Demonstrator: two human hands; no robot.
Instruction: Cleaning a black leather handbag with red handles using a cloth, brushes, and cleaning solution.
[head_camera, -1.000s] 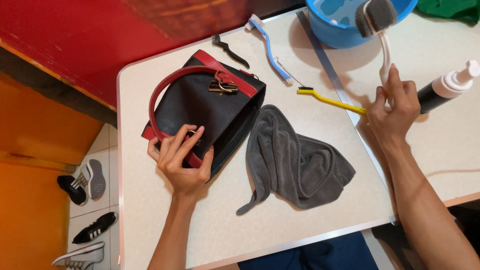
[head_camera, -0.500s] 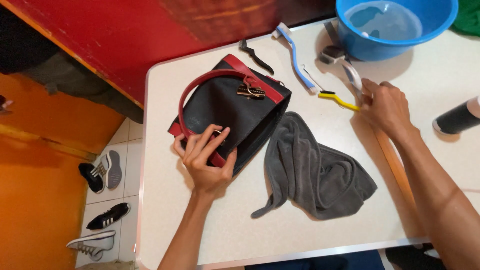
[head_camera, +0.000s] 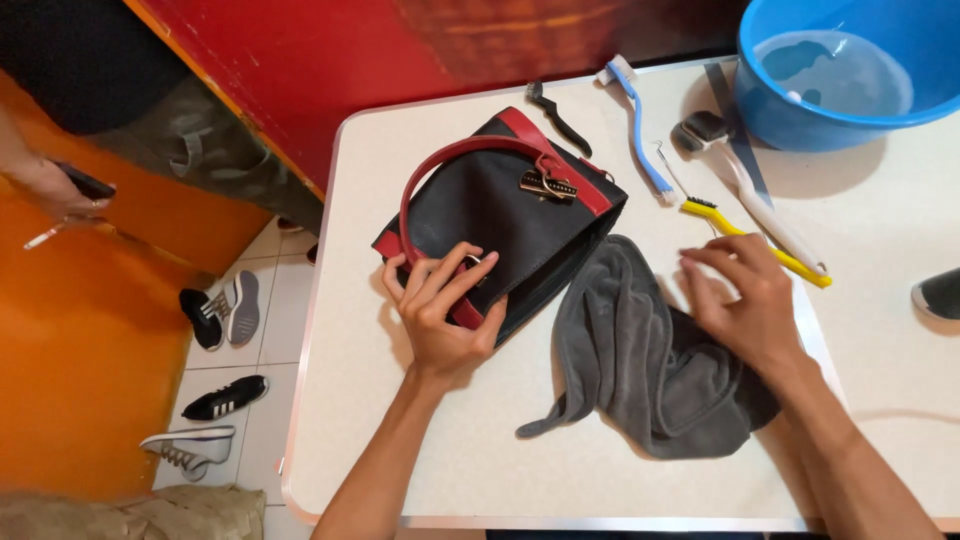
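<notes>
Brushes (head_camera: 745, 215) lie toward the tabletop's far edge beside a blue basin (head_camera: 850, 70), none blocking the hands. Left hand (head_camera: 440, 305) presses spread fingers on the bag (head_camera: 500, 215) near the left edge. Right hand (head_camera: 745, 300), open and holding nothing, has left the yellow brush and now rests on the cloth (head_camera: 640, 360).

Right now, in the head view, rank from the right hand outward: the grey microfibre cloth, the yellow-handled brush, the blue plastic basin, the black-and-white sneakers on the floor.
1. Grey microfibre cloth: under the right hand, touching.
2. Yellow-handled brush: just beyond the fingertips.
3. Blue plastic basin: table's far right corner.
4. Black-and-white sneakers: floor, far left.
</notes>
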